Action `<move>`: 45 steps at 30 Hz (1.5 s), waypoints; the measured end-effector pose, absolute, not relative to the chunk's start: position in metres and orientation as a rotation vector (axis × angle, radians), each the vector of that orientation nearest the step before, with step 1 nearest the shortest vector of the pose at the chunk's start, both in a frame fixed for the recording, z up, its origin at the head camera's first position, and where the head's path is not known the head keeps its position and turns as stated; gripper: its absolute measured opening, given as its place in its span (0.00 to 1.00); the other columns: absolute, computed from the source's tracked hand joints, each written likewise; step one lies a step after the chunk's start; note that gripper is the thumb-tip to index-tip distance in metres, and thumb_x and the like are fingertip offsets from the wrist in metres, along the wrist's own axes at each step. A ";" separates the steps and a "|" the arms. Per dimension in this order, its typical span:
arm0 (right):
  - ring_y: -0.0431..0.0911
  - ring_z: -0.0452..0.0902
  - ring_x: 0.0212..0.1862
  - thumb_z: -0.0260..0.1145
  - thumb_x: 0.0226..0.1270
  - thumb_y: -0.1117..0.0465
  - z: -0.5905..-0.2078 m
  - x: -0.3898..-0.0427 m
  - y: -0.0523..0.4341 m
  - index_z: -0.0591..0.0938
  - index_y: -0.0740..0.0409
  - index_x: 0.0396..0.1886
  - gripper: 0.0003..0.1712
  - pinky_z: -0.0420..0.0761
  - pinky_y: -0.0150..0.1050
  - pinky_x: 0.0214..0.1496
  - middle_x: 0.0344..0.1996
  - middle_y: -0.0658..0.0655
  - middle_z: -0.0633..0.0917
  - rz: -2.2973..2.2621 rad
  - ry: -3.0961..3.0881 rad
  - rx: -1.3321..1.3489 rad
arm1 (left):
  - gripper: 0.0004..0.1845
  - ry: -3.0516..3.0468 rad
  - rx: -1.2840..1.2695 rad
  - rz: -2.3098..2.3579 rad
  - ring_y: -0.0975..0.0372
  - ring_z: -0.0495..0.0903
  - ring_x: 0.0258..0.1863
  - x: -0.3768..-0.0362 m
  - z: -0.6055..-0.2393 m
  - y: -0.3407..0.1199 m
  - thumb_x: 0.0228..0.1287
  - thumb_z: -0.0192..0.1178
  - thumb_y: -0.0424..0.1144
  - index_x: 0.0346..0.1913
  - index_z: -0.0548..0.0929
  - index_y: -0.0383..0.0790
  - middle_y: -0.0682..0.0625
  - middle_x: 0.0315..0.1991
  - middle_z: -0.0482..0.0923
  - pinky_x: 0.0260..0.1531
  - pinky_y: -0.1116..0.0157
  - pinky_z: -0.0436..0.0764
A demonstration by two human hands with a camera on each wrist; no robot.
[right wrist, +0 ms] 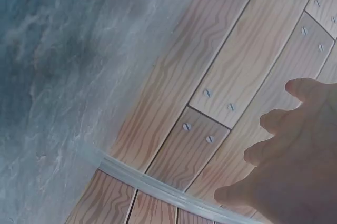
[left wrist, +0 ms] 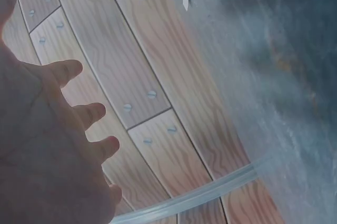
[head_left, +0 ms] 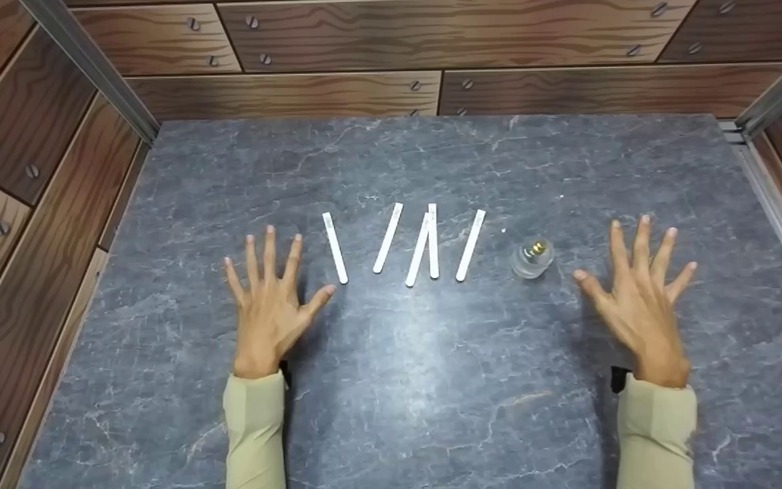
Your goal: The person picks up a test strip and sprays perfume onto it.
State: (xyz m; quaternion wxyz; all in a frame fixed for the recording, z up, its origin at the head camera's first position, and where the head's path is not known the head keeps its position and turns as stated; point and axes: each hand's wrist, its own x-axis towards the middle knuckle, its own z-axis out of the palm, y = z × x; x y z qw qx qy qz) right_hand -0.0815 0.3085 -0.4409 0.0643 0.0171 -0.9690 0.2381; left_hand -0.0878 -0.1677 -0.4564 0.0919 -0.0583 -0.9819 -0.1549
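Note:
My left hand (head_left: 271,309) hovers palm down over the left of the table, fingers spread and straight, holding nothing. Its thumb tip is close to the leftmost of several slim white strips (head_left: 335,248) with small print at one end. Across the middle lie the other strips (head_left: 388,239), two of them (head_left: 418,252) meeting near their tops. A small clear glass bottle (head_left: 531,261) with a gold-coloured top stands right of them. Beyond it my right hand (head_left: 642,305) is spread wide, also holding nothing. Both palms (left wrist: 42,134) show in the wrist views.
The table (head_left: 391,407) has a grey-blue marbled top. Wood-patterned panels (head_left: 337,37) rise behind it and at the sides (head_left: 38,272). Metal rails (head_left: 781,217) run along the corners and right edge. Tiny white specks (head_left: 504,230) lie near the bottle.

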 end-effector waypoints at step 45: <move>0.61 0.75 0.62 0.75 0.59 0.74 -0.436 -0.105 0.271 0.74 0.74 0.64 0.33 0.76 0.56 0.65 0.61 0.71 0.78 1.418 -2.539 -0.151 | 0.17 -2.529 -0.436 -1.723 0.49 0.85 0.47 -0.132 -0.460 -0.061 0.74 0.59 0.35 0.59 0.81 0.28 0.35 0.52 0.83 0.46 0.57 0.85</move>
